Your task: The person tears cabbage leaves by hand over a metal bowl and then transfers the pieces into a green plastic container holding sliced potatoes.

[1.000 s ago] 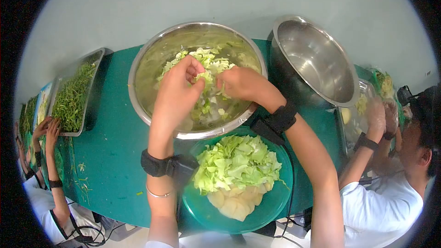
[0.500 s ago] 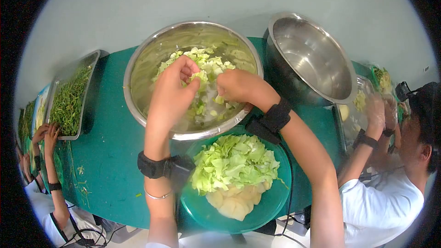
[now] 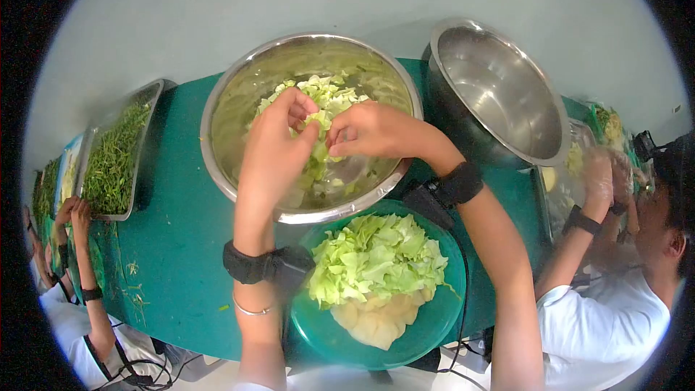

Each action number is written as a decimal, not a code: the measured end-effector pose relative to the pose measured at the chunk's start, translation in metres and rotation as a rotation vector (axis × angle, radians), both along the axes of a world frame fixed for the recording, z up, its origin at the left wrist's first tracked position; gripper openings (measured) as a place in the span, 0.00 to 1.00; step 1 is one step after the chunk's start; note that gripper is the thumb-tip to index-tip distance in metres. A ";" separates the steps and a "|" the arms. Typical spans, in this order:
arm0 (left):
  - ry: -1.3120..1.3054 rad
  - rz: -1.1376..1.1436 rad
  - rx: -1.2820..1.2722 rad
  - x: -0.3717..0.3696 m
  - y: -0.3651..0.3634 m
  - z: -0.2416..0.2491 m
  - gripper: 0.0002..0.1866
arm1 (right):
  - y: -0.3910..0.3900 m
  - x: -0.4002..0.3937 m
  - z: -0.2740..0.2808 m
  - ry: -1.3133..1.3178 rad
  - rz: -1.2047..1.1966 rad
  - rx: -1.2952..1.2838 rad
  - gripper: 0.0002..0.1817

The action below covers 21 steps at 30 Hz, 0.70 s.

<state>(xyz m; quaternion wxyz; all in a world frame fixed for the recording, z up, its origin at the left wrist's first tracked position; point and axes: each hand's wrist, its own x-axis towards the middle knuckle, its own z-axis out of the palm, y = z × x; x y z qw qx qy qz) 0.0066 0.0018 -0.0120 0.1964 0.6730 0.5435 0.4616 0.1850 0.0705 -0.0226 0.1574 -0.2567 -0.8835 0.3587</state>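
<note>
Over the large steel basin [image 3: 221, 177], my left hand [image 3: 279, 130] pinches a pale green cabbage leaf [image 3: 317, 120] between thumb and fingers. My right hand [image 3: 369, 130] comes in from the other side, fingers curled at the edge of the same leaf. Torn cabbage pieces [image 3: 326, 88] lie in the basin beneath both hands, partly hidden by them. Nearer to me stands a green plate [image 3: 311, 340], with a heap of torn cabbage [image 3: 376, 261] behind pale, thin slices [image 3: 376, 318] that look like potato.
An empty steel basin [image 3: 499, 87] leans tilted at the back right. At left, a metal tray [image 3: 137, 174] holds green stems [image 3: 116, 159], where another person's hands [image 3: 72, 210] rest. A co-worker [image 3: 608, 318] sits at right, hands over a tray [image 3: 554, 195]. Scraps lie on the green table [image 3: 174, 268].
My right hand has shifted up and its fingers have turned towards the leaf in my left hand. My left hand stays nearly in place. The whole view has slid slightly.
</note>
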 end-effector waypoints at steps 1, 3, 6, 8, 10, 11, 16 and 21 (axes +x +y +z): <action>-0.010 0.010 0.008 0.000 0.000 -0.002 0.09 | -0.001 0.000 0.002 0.019 0.016 -0.012 0.13; -0.036 0.029 0.007 0.002 0.000 -0.001 0.09 | 0.000 0.000 0.004 0.061 0.047 -0.029 0.14; -0.066 0.053 0.005 0.002 -0.001 0.004 0.10 | 0.000 0.000 0.006 0.115 0.061 -0.065 0.14; -0.069 0.057 0.049 0.000 0.002 0.002 0.09 | -0.003 0.001 0.014 0.127 0.027 -0.106 0.14; -0.037 0.065 0.047 0.000 0.001 0.003 0.09 | -0.003 -0.001 0.013 0.193 -0.004 -0.117 0.12; -0.020 0.063 0.044 0.001 0.001 0.003 0.09 | -0.004 0.000 0.012 0.227 -0.026 -0.123 0.12; -0.121 -0.023 -0.022 0.001 0.002 0.003 0.08 | -0.004 0.001 0.014 0.282 -0.109 -0.069 0.11; -0.272 -0.121 -0.115 0.003 0.002 0.007 0.08 | -0.003 0.001 0.010 0.313 -0.165 -0.057 0.11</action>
